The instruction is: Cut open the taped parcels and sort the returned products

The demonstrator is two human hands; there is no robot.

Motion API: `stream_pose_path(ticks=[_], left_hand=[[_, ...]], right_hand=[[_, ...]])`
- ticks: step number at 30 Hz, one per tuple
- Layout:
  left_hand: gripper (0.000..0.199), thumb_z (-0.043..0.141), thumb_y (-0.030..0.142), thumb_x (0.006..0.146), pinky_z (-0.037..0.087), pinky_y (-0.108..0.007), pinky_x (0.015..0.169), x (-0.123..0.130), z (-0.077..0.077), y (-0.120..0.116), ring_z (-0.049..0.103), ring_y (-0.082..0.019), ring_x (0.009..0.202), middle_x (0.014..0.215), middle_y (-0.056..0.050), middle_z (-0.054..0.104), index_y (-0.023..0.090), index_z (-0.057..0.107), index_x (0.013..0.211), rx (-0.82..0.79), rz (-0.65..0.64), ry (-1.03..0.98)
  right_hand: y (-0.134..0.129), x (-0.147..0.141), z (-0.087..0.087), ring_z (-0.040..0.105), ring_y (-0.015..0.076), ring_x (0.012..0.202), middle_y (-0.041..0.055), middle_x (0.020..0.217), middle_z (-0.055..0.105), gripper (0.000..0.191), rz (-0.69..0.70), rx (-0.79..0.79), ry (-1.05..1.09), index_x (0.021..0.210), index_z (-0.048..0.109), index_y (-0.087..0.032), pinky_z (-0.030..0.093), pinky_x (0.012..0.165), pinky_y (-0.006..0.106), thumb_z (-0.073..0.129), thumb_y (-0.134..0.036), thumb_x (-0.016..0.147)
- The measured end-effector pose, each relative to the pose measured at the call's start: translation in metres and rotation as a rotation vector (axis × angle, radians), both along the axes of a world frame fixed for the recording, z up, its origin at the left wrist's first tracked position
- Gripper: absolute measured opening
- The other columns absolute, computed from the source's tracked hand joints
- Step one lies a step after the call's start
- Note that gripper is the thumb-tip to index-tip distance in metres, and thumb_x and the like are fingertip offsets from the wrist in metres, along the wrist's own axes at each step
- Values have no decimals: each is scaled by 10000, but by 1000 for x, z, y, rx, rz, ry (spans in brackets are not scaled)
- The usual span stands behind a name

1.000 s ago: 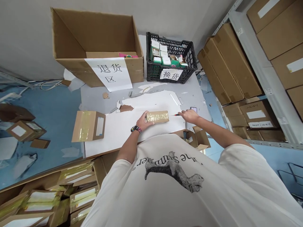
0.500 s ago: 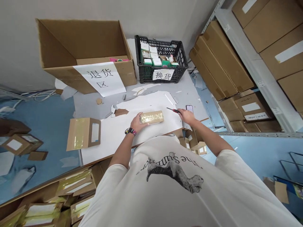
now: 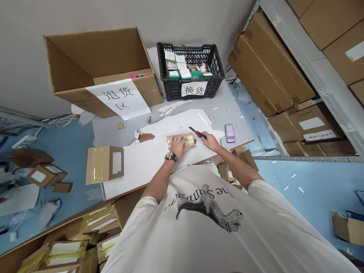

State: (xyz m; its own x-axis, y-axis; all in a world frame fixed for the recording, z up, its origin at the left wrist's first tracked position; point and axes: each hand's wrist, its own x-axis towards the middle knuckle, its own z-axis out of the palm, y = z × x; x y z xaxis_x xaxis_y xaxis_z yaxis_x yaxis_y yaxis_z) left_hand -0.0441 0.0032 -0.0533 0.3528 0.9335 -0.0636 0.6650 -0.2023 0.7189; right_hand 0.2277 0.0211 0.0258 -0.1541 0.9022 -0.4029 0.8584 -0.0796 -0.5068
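A small taped cardboard box [image 3: 190, 141] lies on the white sheet that covers the table. Over its top and near side my left hand [image 3: 178, 145] is laid, fingers bent on the tape and holding it down. My right hand [image 3: 210, 141] grips a red and black box cutter [image 3: 200, 134], its blade out and pointing up and left. The blade is above the box's right end, apart from my left hand. A phone [image 3: 230, 133] lies to the right of my right hand.
A cardboard box [image 3: 104, 165] stands at the table's left end. Behind are a big open carton [image 3: 157, 91] with a paper sign and a black crate [image 3: 173, 93] holding small green-and-white boxes. A shelf [image 3: 301, 57] with cartons rises on the right. Taped parcels [image 3: 65, 250] sit below left.
My left hand has gone from the box's left end onto its top. My right hand has brought the box cutter left, closer to the box. The view has shifted slightly.
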Motion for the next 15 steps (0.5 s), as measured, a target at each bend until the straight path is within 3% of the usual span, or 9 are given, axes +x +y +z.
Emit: stream_pose_path(ticks=[6, 10, 15], left_hand=[[503, 919, 363, 891, 150, -732, 1414, 5, 1, 3, 539, -498, 1440, 1436, -166, 686, 317, 822, 1382, -30, 21, 74], [486, 887, 400, 921, 165, -787, 1390, 13, 12, 4, 544, -497, 1414, 1427, -178, 704, 289, 797, 1386, -12, -8, 204], [443, 735, 468, 1056, 170, -790, 1401, 28, 32, 5, 526, -475, 1472, 1567, -194, 652, 265, 754, 1450, -77, -55, 473]], right_hand=[[-10, 18, -12, 809, 216, 897, 65, 1152, 856, 385, -38, -51, 62, 1467, 652, -223, 597, 862, 290, 454, -308, 1147], [-19, 26, -21, 806, 202, 816, 39, 1118, 853, 365, -100, -100, 163, 1445, 667, -234, 605, 873, 308, 499, -301, 1128], [-26, 30, -30, 779, 193, 734, 3, 979, 818, 283, -173, -81, 266, 1328, 720, -251, 592, 829, 303, 566, -290, 1094]])
